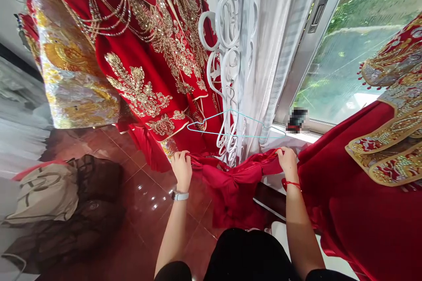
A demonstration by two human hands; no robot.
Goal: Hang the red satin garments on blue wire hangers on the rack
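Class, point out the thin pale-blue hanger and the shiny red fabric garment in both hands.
Thin pale-blue hanger (pixel 227 134): head view, bottom bar.
Shiny red fabric garment (pixel 233 181): head view, gathered front.

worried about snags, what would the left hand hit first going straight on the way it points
Probably the gold-embroidered red sleeve, near its cuff; the left hand could also brush the pale blue hanger, as depth is unclear.

Interior of what appears to be a formal-wear shop or costume room. A red jacket (pixel 132 83) with gold beadwork and a yellow-and-white brocade garment (pixel 74 68) hang beside white scrollwork metal (pixel 213 30); at right, a red-and-gold embroidered costume (pixel 392 158) occupies the window side (pixel 359 52).
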